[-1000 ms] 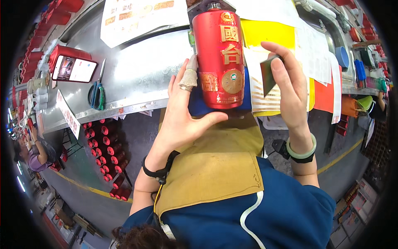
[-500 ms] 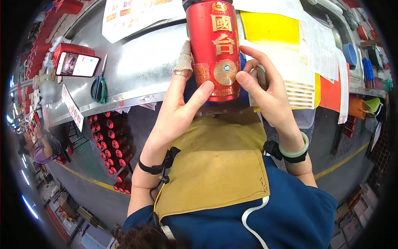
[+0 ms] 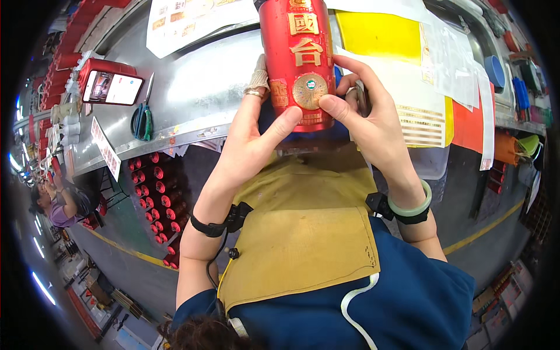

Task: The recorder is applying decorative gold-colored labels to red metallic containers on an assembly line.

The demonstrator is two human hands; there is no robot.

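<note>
A red bottle (image 3: 300, 41) with raised gold characters stands between my hands at the table's near edge. Low on its front is a round gold seal (image 3: 310, 92) with a small green centre. My left hand (image 3: 256, 131) is wrapped round the left side, its thumb on the lower front; a fabric cover sheathes one finger. My right hand (image 3: 373, 116) grips the right side, its thumb pressing the seal's right edge. Its other fingers curl beside the bottle, and something greyish shows among them that I cannot make out. The bottle's top runs out of view.
On the metal table (image 3: 204, 76) at left lie scissors (image 3: 142, 119) and a propped phone (image 3: 114, 88). Sticker sheets (image 3: 192, 20) lie behind; yellow and white sheets (image 3: 379, 38) are at right. Red bottles (image 3: 154, 198) stand in rows below left, where another person (image 3: 61, 204) sits.
The bottle has turned and shifted slightly left and up, carrying its gold seal leftward. My right thumb has moved left with it and now touches the seal's edge.
</note>
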